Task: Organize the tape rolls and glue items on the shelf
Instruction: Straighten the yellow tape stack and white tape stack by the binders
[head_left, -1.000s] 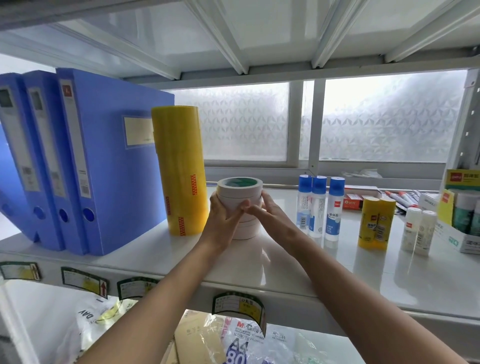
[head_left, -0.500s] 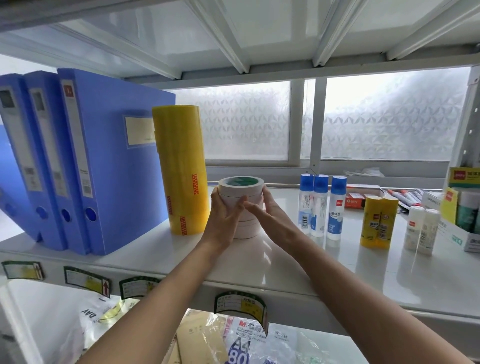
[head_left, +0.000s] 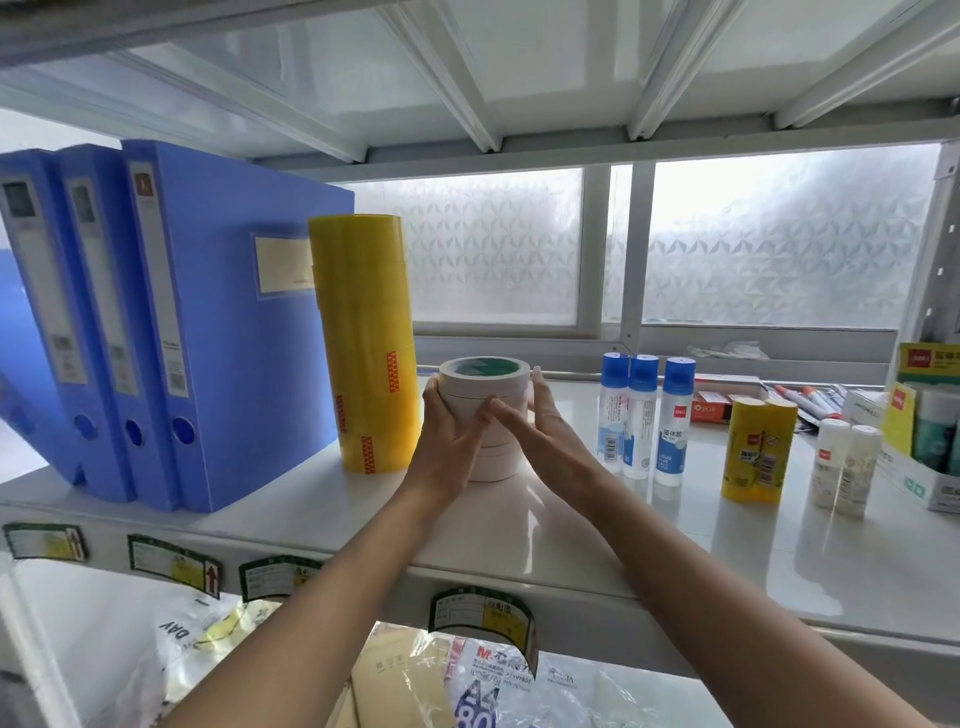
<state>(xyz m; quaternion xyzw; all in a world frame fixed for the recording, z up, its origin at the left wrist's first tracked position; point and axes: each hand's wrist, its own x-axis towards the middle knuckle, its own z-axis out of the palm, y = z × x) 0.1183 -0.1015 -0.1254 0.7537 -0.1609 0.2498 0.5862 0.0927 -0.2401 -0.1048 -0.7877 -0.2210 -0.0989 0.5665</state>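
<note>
Tape stack (head_left: 485, 384) unmoved; L hand (head_left: 449, 447) grips, R hand (head_left: 545, 441) presses side.

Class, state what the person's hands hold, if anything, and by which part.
The stack of white tape rolls: the left hand curls round its left side, the right hand presses flat on its right side.

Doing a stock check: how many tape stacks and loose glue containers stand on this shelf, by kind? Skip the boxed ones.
Yellow tape stack: 1
White tape stack: 1
Blue-capped liquid glue bottles: 3
Yellow glue sticks: 2
White glue sticks: 2
Total: 9
</note>
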